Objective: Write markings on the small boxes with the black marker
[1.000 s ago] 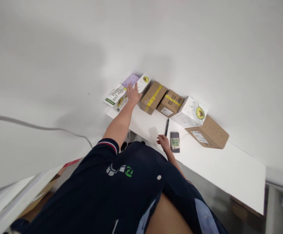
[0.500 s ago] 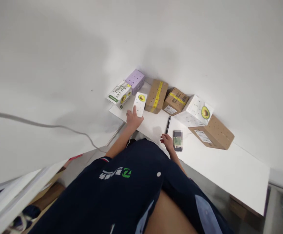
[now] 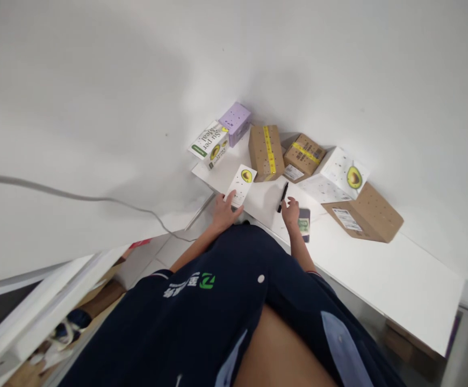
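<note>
My left hand (image 3: 223, 214) grips the lower end of a small white box (image 3: 241, 185) printed with an avocado. Its thumb and fingers lie around that end, and the box is tilted at the table's front edge. My right hand (image 3: 290, 210) is at a black pen (image 3: 282, 198), thumb and fingertips against its lower half; how firm the hold is does not show clearly. Partly behind the right wrist lies a dark, flat, phone-like thing (image 3: 304, 232) with a green patch.
Along the wall on the white table (image 3: 382, 279) stand a white Super Meal box (image 3: 206, 142), a purple box (image 3: 235, 119), a taped brown carton (image 3: 261, 153), a smaller carton (image 3: 307, 153), a white avocado box (image 3: 344, 172) and a labelled carton (image 3: 373, 215). A grey cable (image 3: 76, 194) hangs left.
The view has shifted. The small white box has come down towards me and tilted, still in my left hand. My right hand has moved up to the pen, which has shifted slightly left.
</note>
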Demonstrator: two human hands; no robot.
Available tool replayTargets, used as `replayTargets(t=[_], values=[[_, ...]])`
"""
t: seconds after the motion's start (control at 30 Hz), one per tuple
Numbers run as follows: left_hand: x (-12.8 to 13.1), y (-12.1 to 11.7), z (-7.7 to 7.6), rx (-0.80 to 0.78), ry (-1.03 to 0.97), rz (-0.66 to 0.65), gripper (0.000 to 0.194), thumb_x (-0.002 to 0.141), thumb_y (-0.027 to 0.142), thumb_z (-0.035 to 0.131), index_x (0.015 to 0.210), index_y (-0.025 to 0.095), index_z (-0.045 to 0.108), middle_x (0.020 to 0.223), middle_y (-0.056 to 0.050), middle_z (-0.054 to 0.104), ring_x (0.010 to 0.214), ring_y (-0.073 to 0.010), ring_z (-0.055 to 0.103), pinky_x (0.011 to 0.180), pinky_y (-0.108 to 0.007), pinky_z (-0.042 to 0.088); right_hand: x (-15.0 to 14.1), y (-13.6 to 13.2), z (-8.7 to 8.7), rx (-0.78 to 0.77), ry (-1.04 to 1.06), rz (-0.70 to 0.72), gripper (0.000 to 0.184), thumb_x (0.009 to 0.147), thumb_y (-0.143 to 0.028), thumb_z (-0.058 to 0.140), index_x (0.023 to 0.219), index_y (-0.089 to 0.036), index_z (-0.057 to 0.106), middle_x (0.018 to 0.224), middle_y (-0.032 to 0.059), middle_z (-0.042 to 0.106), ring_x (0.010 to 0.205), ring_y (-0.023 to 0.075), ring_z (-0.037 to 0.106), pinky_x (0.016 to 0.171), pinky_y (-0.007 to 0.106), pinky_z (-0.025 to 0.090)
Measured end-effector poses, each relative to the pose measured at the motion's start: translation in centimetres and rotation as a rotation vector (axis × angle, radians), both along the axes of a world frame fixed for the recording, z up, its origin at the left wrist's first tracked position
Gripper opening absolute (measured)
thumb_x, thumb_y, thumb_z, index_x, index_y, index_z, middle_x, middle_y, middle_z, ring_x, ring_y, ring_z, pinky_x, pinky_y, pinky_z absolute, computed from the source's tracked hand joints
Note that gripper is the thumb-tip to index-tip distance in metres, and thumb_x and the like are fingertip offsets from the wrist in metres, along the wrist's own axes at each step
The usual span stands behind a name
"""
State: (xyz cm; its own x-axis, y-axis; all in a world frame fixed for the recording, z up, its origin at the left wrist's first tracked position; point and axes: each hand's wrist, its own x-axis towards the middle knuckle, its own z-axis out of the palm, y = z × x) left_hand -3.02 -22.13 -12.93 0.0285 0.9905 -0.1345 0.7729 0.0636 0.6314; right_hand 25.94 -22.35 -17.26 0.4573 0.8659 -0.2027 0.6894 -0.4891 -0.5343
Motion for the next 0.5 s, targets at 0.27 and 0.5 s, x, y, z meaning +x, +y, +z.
replayTargets(t=[0.27,0.5], values=[[2.3,-1.1,0.4,-0.135,0.054,-0.049,0.085,0.078,0.055,0.078,0.151,0.022,0.049,0.124,-0.018,0.050,0.113,-0.0383,0.058,0.102,-0.052,0.048,-2.0,1.6,-1.0,-0.202,-0.016,0.054,0.066,0.090,-0.020,0.049,0.155,-0.010,0.040,0.134,0.0256,0.055,0.110,0.0346,0.066,0.095,0.045,0.051],[2.1,-1.6,-0.5,-0.126,-0.048,-0.091,0.070,0.088,0.053,0.069,0.149,0.023,0.050,0.125,-0.014,0.050,0.112,-0.0323,0.060,0.101,-0.047,0.051,-2.1,-0.1,-0.3,-0.135,0.443,-0.313,0.050,0.069,-0.018,0.054,0.118,-0.009,0.061,0.079,0.0072,0.065,0.075,0.0246,0.067,0.072,0.037,0.056]])
